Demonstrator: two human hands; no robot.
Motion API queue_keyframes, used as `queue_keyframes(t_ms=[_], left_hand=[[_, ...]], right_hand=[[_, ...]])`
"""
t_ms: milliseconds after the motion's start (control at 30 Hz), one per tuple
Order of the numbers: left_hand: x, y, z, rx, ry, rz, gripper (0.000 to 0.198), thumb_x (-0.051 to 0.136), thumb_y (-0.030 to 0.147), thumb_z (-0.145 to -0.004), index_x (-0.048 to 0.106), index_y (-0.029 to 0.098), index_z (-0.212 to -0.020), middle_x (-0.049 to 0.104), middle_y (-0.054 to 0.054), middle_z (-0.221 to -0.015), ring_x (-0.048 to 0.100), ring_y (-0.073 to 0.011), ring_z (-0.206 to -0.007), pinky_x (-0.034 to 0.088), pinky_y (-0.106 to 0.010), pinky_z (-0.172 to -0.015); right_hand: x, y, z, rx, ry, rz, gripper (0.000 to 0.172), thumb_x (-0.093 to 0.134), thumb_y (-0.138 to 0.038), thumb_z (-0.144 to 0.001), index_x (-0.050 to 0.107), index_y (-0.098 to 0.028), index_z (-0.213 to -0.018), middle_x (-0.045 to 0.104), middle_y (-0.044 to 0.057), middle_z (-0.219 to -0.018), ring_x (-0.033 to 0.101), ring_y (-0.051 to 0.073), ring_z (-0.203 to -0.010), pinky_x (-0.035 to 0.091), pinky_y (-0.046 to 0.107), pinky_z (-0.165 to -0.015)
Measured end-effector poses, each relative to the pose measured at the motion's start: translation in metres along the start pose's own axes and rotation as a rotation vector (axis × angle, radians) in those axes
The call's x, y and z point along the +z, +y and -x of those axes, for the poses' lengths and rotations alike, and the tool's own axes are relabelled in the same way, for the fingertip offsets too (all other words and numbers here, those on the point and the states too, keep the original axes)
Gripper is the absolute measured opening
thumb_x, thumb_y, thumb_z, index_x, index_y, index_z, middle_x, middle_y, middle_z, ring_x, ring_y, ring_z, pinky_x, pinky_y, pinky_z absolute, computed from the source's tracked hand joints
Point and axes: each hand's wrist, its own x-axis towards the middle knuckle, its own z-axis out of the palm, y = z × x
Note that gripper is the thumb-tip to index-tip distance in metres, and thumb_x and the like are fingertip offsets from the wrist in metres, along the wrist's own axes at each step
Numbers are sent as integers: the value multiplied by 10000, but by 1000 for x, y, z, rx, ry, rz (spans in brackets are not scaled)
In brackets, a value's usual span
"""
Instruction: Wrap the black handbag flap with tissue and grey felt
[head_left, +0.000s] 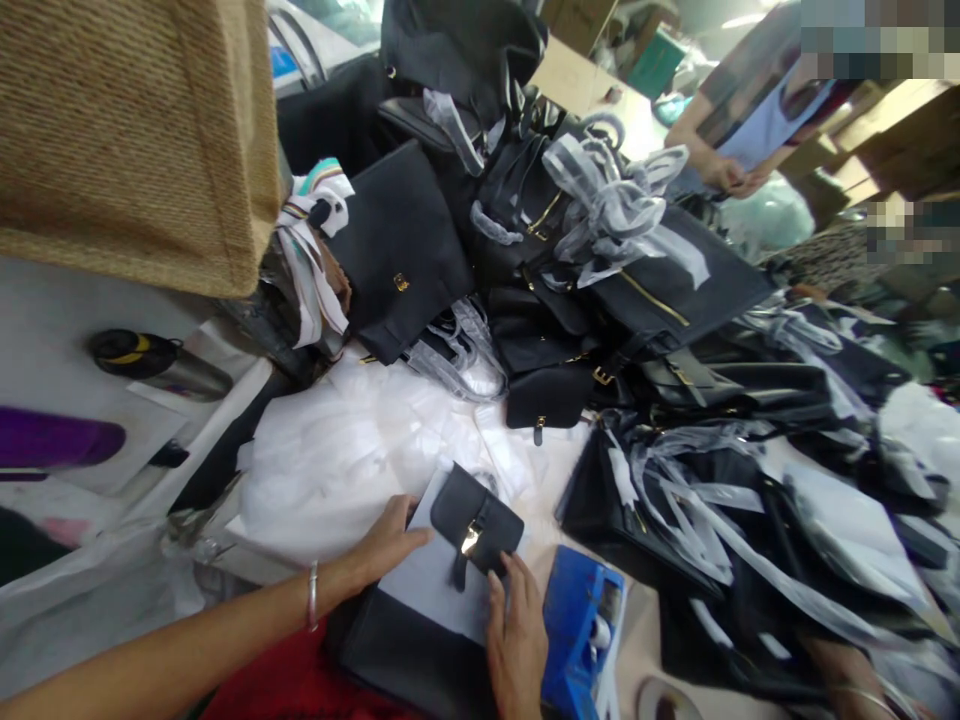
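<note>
A black bag point(412, 645) with a pale grey sheet point(420, 570) over its upper part lies at the bottom middle, above red cloth. On the sheet sits a small black flap piece point(491, 512) with a gold clasp and a short strap tab. My left hand point(394, 545), a silver bangle on its wrist, grips the upper left edge, thumb on top and the other fingers mostly hidden. Along the right edge rests my right hand point(517, 625), fingers extended and touching the small flap piece's lower corner.
A blue case point(581, 625) stands right of my hand. White wrapping point(330, 450) heaps beyond the bag. Several black handbags point(409, 250) with plastic-wrapped handles crowd the table. A brown woven bag point(127, 130) hangs at upper left. One person point(750, 130) stands opposite; another person's hand point(847, 670) shows lower right.
</note>
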Motion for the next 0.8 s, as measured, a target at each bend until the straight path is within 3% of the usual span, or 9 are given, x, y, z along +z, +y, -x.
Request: queue_keyframes(t_ms=[67, 167, 267, 400, 633, 800], left_hand=[[-3, 3, 2, -5, 1, -16, 506, 642, 348, -747, 533, 146, -1198, 615, -127, -1199, 553, -309, -1151, 432, -385, -960], [-7, 10, 9, -12, 16, -54, 556, 649, 367, -747, 550, 140, -1245, 601, -139, -1251, 523, -322, -1207, 397, -390, -1015], [-9, 16, 14, -3, 14, -77, 564, 636, 402, -771, 574, 155, -1274, 612, -131, -1265, 522, -324, -1227, 386, -392, -1045], [-8, 14, 15, -21, -17, -25, 578, 641, 433, -787, 572, 169, -1297, 636, -125, -1271, 559, -324, -1210, 439, -401, -1014], [-10, 20, 19, -90, -66, 123, 685, 725, 468, -730, 548, 173, -1323, 639, -120, -1302, 601, -326, -1186, 508, -396, -971], [-10, 36, 31, -138, -120, 236, 723, 768, 488, -688, 553, 199, -1314, 680, -98, -1244, 634, -332, -1141, 524, -411, -967]], right_hand=[[1, 17, 3, 187, 42, -27, 537, 451, -521, -928, 524, -156, -1315, 589, 188, -1318, 544, 347, -1247, 447, 521, -1020], [5, 36, 5, 376, -81, -159, 606, 478, -594, -883, 535, -138, -1276, 661, 202, -1208, 631, 353, -1134, 505, 477, -924], [7, 42, 6, 433, -179, -272, 505, 486, -599, -872, 597, -185, -1137, 727, 154, -1060, 683, 332, -1024, 516, 445, -873], [7, 41, 6, 523, -189, -380, 441, 538, -609, -827, 635, -219, -1008, 747, 117, -997, 691, 327, -998, 518, 432, -852], [8, 35, 8, 715, -184, -773, 526, 689, -591, -683, 682, -174, -1005, 748, 124, -1040, 666, 346, -1063, 493, 464, -947], [8, 29, 9, 685, -160, -1014, 631, 742, -591, -621, 686, -153, -1072, 744, 117, -1067, 652, 348, -1093, 495, 454, -959]])
